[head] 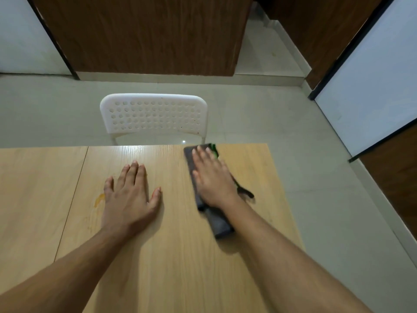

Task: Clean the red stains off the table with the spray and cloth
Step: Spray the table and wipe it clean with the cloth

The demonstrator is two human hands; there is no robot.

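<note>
My right hand [212,177] lies flat, fingers together, on a dark grey folded cloth [220,224] with a green edge, pressing it against the light wooden table [176,256] near the far right corner. My left hand [128,195] rests palm down on the bare tabletop, fingers slightly spread, holding nothing. An orange-red smear [98,199] shows on the wood just left of my left hand, with faint streaks below it. No spray bottle is in view.
A white perforated plastic chair [153,116] stands pushed against the table's far edge. A second wooden tabletop [33,188] adjoins on the left. The table's right edge drops to a grey tiled floor [316,177]. Brown wooden panels line the walls.
</note>
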